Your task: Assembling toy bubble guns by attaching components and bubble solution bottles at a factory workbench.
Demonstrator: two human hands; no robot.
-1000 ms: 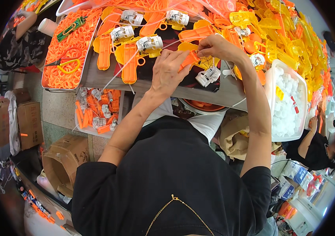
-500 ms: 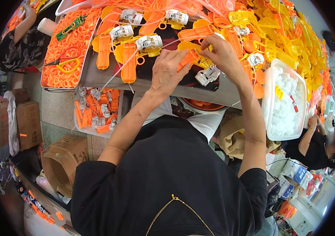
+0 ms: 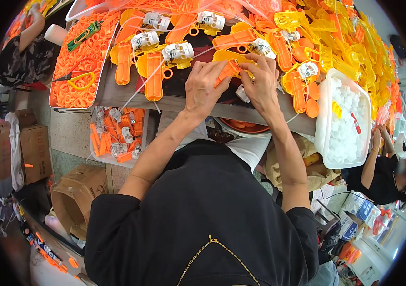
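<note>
My left hand (image 3: 200, 90) is closed around the orange grip of a toy gun shell half (image 3: 226, 72), its yellow body pointing right. At the inner side of that body, my right hand (image 3: 260, 85) has its fingers bent against the shell, thumb and forefinger close together. Whether a small part sits between them is hidden. A white motor unit (image 3: 242, 94) lies on the dark mat, partly covered by my right hand. Similar orange-and-yellow shell halves (image 3: 154, 76), fitted with white motor units (image 3: 178, 51) and trailing pale tubes, lie in rows beyond my hands.
At left stands a tray of orange rings (image 3: 76, 97) with scissors (image 3: 81, 78) on top. A white bin (image 3: 324, 143) of translucent caps is at right, beside heaped yellow shells (image 3: 369, 62). Below the table's edge sits a box of orange parts (image 3: 126, 133). Other people work at both sides.
My right hand has moved left and slightly down, closer to my left hand, and now covers much of the white motor unit. My left hand keeps its hold on the shell.
</note>
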